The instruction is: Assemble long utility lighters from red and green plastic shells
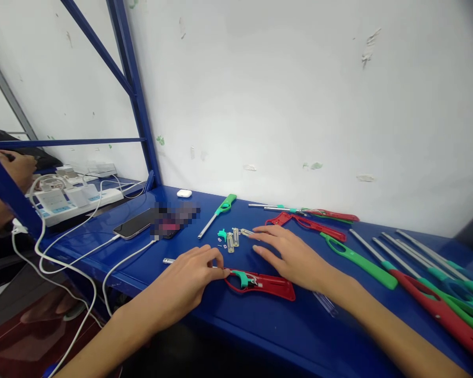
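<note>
My left hand [195, 270] pinches the front end of an opened red long-neck lighter [276, 286] lying near the table's front edge. Its bared inside shows a teal trigger [243, 278], and its metal tube pokes out left of my hand. My right hand [289, 252] is spread palm down with nothing in its grasp. Its fingertips are at a small clear fuel tank [245, 232]; whether they touch it I cannot tell. Just left are more clear tanks [230, 242], a loose teal trigger [222, 234] and tiny parts.
A whole green lighter [225, 206] lies at the back. Red half-shells [319, 228] and a green shell [362, 262] lie right, beside several long-neck lighters [421, 296]. Left are phones [136, 223], white cables and a power strip [81, 205]. Another person's hand [18, 168] shows far left.
</note>
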The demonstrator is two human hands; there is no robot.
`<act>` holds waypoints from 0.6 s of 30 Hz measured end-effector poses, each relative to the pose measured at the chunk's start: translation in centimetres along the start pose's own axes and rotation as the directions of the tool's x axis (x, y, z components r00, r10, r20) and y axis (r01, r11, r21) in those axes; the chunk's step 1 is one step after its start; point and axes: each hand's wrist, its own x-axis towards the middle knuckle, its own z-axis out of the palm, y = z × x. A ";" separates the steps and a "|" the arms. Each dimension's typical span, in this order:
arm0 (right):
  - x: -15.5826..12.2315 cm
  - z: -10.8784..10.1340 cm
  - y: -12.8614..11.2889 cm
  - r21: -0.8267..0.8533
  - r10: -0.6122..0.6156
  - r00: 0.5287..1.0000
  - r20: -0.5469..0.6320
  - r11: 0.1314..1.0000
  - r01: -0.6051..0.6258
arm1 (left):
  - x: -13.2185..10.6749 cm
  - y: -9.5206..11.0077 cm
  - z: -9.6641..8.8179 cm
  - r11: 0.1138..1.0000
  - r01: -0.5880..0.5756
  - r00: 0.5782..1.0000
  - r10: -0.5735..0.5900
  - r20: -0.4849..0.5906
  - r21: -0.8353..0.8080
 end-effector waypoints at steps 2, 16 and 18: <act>-0.1 0.5 0.7 -0.063 0.014 1.000 0.028 0.998 -0.012 | 0.0 0.0 0.0 1.000 0.005 1.000 -0.005 0.005 0.009; 0.2 0.4 0.7 -0.137 -0.009 0.999 0.048 0.990 0.016 | 1.7 -3.3 0.2 0.989 0.124 0.981 -0.134 -0.140 -0.078; 0.3 0.3 0.7 -0.129 -0.001 0.999 0.041 0.992 0.006 | 2.8 -4.1 0.3 0.994 0.106 0.988 -0.109 -0.107 -0.032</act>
